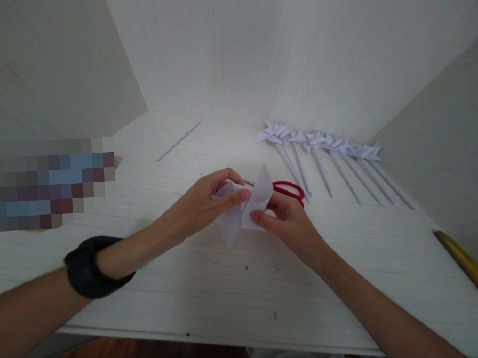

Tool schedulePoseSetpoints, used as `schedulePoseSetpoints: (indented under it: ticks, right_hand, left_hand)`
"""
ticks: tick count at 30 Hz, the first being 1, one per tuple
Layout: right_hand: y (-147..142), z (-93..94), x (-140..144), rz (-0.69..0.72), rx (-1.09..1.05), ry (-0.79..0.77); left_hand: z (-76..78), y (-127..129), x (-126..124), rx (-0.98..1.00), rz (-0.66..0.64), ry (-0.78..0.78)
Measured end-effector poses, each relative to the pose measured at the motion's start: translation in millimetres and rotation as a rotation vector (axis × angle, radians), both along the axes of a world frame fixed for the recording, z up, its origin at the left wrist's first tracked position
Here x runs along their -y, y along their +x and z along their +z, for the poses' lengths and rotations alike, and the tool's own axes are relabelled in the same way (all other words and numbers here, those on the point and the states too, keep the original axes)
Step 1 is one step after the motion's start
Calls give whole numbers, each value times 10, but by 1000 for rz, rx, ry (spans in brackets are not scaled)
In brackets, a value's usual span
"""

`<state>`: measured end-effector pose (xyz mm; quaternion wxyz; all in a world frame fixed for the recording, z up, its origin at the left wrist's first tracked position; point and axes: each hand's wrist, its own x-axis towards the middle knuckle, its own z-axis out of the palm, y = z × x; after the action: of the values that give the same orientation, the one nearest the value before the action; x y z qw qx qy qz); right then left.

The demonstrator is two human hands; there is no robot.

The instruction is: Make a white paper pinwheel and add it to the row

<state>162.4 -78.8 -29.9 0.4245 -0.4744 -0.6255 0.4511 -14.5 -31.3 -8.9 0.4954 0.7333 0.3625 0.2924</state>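
Between both hands, above the white table, is a white paper pinwheel (259, 194) with pointed, folded blades. My left hand (208, 202) pinches it near the middle, the thumb lying across the paper. On its right side my right hand (287, 222) grips a blade between thumb and fingers. Just behind the right hand lies a pair of scissors with red handles (289, 187); part of it is hidden by the pinwheel and the hand. No stick shows on the pinwheel I hold.
Several finished paper pinwheels on white sticks (321, 142) lie in a row at the back right. A single white paper stick (176, 142) rests at the back left. A golden strip (468, 266) lies at the right edge. White walls (224, 57) enclose the table. A blurred-out area covers the left.
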Motion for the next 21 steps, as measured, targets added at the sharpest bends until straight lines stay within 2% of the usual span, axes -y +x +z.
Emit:
schedulePoseSetpoints:
  ticks: [5, 21]
  right_hand:
    - [5, -9, 2, -9, 11, 10]
    - [-4, -15, 14, -20, 20, 33]
  left_hand:
    - [17, 20, 15, -12, 48, -17]
    - [26, 12, 33, 59, 81, -59]
